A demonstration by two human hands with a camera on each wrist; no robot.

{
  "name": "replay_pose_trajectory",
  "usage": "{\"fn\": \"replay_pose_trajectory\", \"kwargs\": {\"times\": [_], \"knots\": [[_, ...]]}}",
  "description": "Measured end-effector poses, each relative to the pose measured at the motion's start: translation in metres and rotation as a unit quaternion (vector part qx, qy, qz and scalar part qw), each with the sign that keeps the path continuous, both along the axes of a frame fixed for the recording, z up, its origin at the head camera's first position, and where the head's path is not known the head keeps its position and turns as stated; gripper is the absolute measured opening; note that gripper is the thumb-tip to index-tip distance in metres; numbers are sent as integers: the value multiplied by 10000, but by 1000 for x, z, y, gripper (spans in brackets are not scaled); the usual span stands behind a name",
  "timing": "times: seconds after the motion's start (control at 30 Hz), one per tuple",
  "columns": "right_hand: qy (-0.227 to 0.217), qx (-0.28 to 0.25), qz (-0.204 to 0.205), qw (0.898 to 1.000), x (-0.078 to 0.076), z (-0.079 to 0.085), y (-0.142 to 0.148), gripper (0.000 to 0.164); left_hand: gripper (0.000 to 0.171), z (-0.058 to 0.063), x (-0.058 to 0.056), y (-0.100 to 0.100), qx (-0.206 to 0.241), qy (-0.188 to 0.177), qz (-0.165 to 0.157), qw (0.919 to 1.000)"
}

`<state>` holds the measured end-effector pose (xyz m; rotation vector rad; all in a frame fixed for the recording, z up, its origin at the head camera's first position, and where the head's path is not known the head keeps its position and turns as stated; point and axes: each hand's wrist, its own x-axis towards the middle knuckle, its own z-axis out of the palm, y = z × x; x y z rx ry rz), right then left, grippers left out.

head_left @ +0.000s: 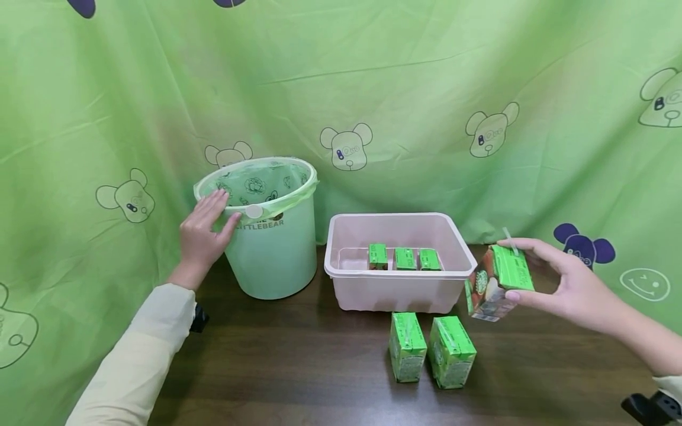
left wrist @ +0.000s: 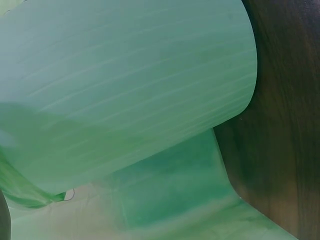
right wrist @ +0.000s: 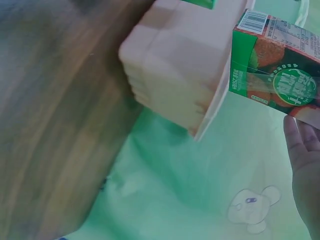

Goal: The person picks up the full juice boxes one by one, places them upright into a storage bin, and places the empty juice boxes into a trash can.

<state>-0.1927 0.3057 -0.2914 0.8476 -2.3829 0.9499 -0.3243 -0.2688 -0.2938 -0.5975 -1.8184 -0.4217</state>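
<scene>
My right hand (head_left: 572, 284) holds a green juice box (head_left: 514, 269) between thumb and fingers, tilted, at the right end of the pink plastic basin (head_left: 394, 293). A clear straw (head_left: 510, 239) sticks up from the box's top. In the right wrist view the juice box (right wrist: 280, 65) shows its barcode and a fruit picture. My left hand (head_left: 205, 231) rests at the near left rim of a light green trash bin (head_left: 272, 254), fingers fairly straight over the rim and thumb lower on the outside. The bin's wall (left wrist: 125, 85) fills much of the left wrist view.
Three green boxes (head_left: 405, 258) sit inside the basin. Two more juice boxes (head_left: 407, 349) stand upright on the dark wooden table (head_left: 298, 367) in front of it. A printed green liner (head_left: 256, 180) lines the bin. Behind everything hangs a green cloth (head_left: 405, 106) with bear drawings.
</scene>
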Motion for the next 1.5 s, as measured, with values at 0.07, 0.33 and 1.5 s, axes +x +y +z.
{"fn": "replay_pose_trajectory", "kwargs": {"times": [0.07, 0.33, 1.5], "knots": [[-56, -27, 106, 9999, -4, 4, -4, 80, 55, 0, -1, 0, 22, 23, -10, 10000], [-236, -210, 424, 9986, -21, 22, -25, 78, 54, 0, -4, 0, 4, 38, -33, 10000], [-277, -710, 1344, 9880, -109, 89, -162, 67, 50, -2, -6, 0, 178, 198, -131, 9996]]}}
